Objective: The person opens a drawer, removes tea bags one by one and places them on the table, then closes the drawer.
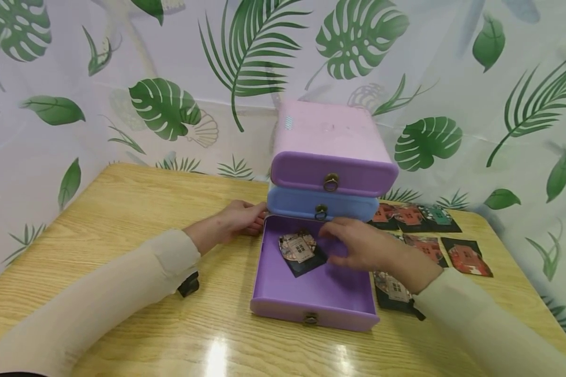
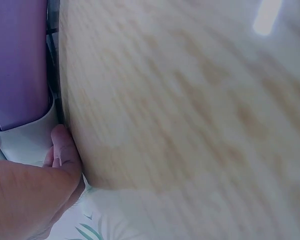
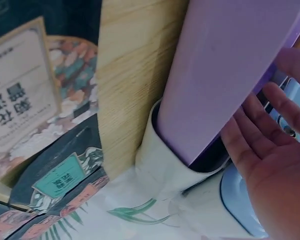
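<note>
A purple bottom drawer (image 1: 299, 293) is pulled out of the stacked drawer box. Inside it lies a dark tea packet (image 1: 298, 247) with a pale label, tilted towards the back left. My right hand (image 1: 365, 243) is over the drawer's right side, just right of the packet, its fingers loosely bent and holding nothing; the right wrist view shows those fingers (image 3: 257, 122) by the drawer's side wall (image 3: 220, 65). With its fingers against the left side of the box, my left hand (image 1: 240, 217) touches the white casing (image 2: 27, 142), as the left wrist view shows.
Above the drawer sit a blue drawer (image 1: 294, 201) and a pink-topped purple drawer (image 1: 292, 173), both closed, with ring pulls. Several packets lie right of the box, including a teal-labelled one (image 1: 438, 217) and a large one (image 1: 396, 290). A small black object (image 1: 188, 285) is beside my left forearm.
</note>
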`<state>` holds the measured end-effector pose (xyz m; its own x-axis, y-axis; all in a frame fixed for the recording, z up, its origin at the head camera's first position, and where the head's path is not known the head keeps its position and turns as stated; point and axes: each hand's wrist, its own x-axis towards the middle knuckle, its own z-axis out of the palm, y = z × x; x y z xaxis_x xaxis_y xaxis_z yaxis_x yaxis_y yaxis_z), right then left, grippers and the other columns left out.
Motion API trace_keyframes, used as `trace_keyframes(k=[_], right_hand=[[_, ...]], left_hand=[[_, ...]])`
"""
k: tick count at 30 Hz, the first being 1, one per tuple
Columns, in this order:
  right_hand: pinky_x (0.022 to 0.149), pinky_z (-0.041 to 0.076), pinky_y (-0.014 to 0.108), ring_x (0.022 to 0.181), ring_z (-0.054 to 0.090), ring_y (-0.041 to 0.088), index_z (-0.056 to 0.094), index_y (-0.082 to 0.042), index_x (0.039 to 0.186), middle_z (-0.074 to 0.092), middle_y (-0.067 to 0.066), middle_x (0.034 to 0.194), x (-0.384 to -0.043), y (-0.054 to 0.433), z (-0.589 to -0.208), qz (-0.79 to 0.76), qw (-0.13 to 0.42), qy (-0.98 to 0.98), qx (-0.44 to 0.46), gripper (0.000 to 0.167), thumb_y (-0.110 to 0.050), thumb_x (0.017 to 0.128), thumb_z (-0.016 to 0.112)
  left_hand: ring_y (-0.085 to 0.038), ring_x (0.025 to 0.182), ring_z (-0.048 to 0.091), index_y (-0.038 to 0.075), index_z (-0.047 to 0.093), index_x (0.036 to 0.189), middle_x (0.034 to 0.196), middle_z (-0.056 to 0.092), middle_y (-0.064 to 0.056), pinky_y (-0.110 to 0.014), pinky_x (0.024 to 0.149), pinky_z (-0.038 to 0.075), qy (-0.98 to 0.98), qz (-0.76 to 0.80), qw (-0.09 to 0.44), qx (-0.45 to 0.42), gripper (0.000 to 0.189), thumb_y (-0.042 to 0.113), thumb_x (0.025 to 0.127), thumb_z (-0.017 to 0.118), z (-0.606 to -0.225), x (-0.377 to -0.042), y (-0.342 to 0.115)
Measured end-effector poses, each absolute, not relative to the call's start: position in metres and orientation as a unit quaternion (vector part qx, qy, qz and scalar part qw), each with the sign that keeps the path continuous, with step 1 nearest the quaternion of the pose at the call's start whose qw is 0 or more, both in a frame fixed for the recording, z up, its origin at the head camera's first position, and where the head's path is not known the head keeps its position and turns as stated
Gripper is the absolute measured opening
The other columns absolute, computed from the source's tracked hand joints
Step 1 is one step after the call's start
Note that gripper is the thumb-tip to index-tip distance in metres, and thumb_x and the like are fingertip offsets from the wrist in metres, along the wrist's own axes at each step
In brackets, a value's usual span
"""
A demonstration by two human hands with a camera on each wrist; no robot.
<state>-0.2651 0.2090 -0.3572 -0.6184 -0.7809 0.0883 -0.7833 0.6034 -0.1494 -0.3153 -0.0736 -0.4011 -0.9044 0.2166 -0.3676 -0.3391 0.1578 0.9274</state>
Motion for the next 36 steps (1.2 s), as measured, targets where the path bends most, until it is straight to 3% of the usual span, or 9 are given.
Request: trace_keyframes(k=[10, 17, 25, 31, 36], right_hand=[[0.108, 0.047, 0.045, 0.128, 0.056, 0.027, 0.056, -0.009, 0.136, 0.058, 0.01, 0.139, -0.263, 0.184, -0.362, 0.048, -0.056, -0.885, 0.46, 0.068, -0.019, 0.076, 0.086], [0.111, 0.044, 0.046, 0.135, 0.049, 0.03, 0.042, -0.009, 0.149, 0.049, 0.014, 0.149, -0.27, 0.177, -0.371, 0.016, -0.078, -0.879, 0.47, 0.087, -0.016, 0.072, 0.083], [0.11, 0.045, 0.045, 0.129, 0.054, 0.028, 0.046, -0.012, 0.147, 0.056, 0.011, 0.142, -0.269, 0.178, -0.371, 0.009, -0.106, -0.89, 0.443, 0.081, -0.029, 0.076, 0.083], [0.104, 0.05, 0.043, 0.118, 0.061, 0.027, 0.054, -0.009, 0.139, 0.064, 0.008, 0.132, -0.266, 0.181, -0.37, 0.005, -0.073, -0.883, 0.464, 0.074, -0.034, 0.076, 0.084], [0.097, 0.054, 0.043, 0.11, 0.065, 0.026, 0.052, -0.008, 0.14, 0.068, 0.009, 0.125, -0.263, 0.185, -0.375, -0.016, -0.028, -0.878, 0.477, 0.074, -0.025, 0.074, 0.082]], left_hand=[[-0.007, 0.07, 0.063, -0.005, 0.062, 0.115, 0.079, 0.065, -0.001, -0.021, 0.069, 0.059, 0.728, 0.65, 0.216, -0.037, 0.042, 0.033, 0.099, 0.055, -0.401, -0.316, -0.073], [-0.008, 0.07, 0.063, -0.005, 0.063, 0.112, 0.08, 0.064, -0.002, -0.022, 0.07, 0.059, 0.73, 0.646, 0.217, -0.043, 0.04, 0.032, 0.099, 0.055, -0.401, -0.315, -0.072], [-0.008, 0.07, 0.062, -0.007, 0.062, 0.116, 0.08, 0.063, -0.002, -0.022, 0.071, 0.06, 0.73, 0.647, 0.216, -0.045, 0.041, 0.031, 0.099, 0.054, -0.401, -0.316, -0.071], [-0.008, 0.071, 0.063, -0.008, 0.061, 0.119, 0.082, 0.064, -0.003, -0.022, 0.072, 0.06, 0.729, 0.647, 0.218, -0.046, 0.043, 0.031, 0.1, 0.054, -0.4, -0.316, -0.073], [-0.009, 0.073, 0.063, -0.007, 0.061, 0.119, 0.084, 0.064, -0.003, -0.023, 0.074, 0.06, 0.73, 0.645, 0.22, -0.046, 0.043, 0.031, 0.099, 0.055, -0.401, -0.316, -0.075]])
